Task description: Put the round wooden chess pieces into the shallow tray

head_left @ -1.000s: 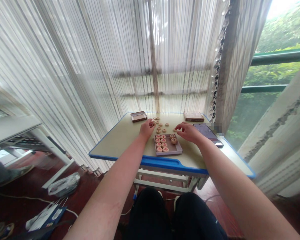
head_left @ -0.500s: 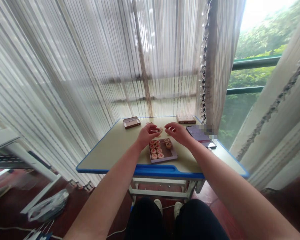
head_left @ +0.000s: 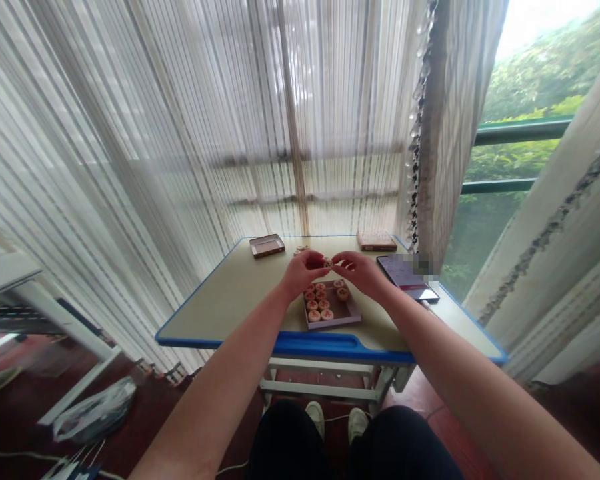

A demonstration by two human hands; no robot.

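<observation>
Between the fingertips of both hands, above the far edge of the box, is a round wooden xiangqi piece [head_left: 329,263] with a dark mark. My left hand [head_left: 304,270] is closed, thumb and fingers pinching the piece from the left. From the right, my right hand [head_left: 359,270] pinches the same piece with its fingertips. Below them lies a shallow open box [head_left: 343,315]. Red-marked xiangqi pieces [head_left: 323,305] sit in rows along its left side, and two pieces stand near its far right corner, one with a dark mark [head_left: 343,294].
More pieces [head_left: 303,251] lie behind my left hand. A shallow box lid or tray [head_left: 267,246] is at the table's far left, a closed box [head_left: 377,240] at the far right. A phone or tablet [head_left: 407,279] lies by my right forearm. The table [head_left: 230,293] has a blue rim.
My hands have come together, and my right hand has closed on the piece at my left fingertips. The whole view has shifted slightly.
</observation>
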